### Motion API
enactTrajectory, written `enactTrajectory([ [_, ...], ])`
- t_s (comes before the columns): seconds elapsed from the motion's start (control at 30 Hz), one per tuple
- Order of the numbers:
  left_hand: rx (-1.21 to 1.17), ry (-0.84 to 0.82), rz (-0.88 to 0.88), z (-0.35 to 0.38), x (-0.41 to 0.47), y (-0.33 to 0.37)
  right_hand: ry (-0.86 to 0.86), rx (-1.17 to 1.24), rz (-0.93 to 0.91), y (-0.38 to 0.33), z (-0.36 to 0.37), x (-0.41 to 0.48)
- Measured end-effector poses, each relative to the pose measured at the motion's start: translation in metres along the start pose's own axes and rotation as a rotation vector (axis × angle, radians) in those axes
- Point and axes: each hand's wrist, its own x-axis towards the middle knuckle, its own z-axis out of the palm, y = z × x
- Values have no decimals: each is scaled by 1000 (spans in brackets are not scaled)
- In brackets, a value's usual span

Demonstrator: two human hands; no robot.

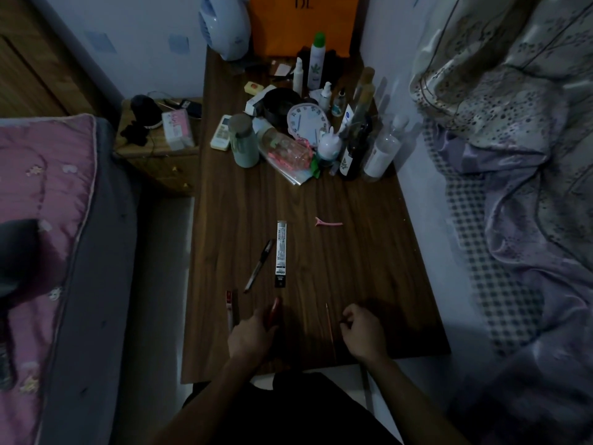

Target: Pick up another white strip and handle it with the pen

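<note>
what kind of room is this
Most likely a bedroom: a pink quilted mattress on one side, rumpled floral bedding on the other, and a wooden table crowded with toiletry bottles between them.

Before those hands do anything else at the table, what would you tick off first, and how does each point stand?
1. Left hand has a firm hold of the red pen: ok, fingers curl round it.
2. Right hand holds something: cannot tell; its fingers are curled, perhaps pinching something tiny and dark.
3. Thin refill lies flat between the hands, untouched: ok.
4. Black pen and long packet lie apart from the hands: ok.
5. Pink clip is out of the way: ok.
6. Lighting good enough for small parts: not ok, the picture is dim.
</note>
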Motion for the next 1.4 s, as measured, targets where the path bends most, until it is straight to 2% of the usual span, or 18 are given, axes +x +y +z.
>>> enactTrajectory([
  [0.5, 60, -37, -1, -5, 2, -2, -22, -104, -38, -3, 1, 2],
  [0.67, 128, 28, 90, 2, 1, 10, -2, -152, -62, -5, -2, 3],
  [0.77, 119, 3, 168, 9, -1, 34, -10, -164, -64, -3, -2, 4],
  [1.0, 226, -189, 248, 46, -4, 84, -25, 156, 52, 7, -17, 8],
  [1.2, 222, -222, 192, 60, -1, 101, 55, 256, 51, 18, -28, 0],
  [1.4, 194, -230, 114, 56, 6, 106, 39, 278, 17, 16, -37, -5],
])
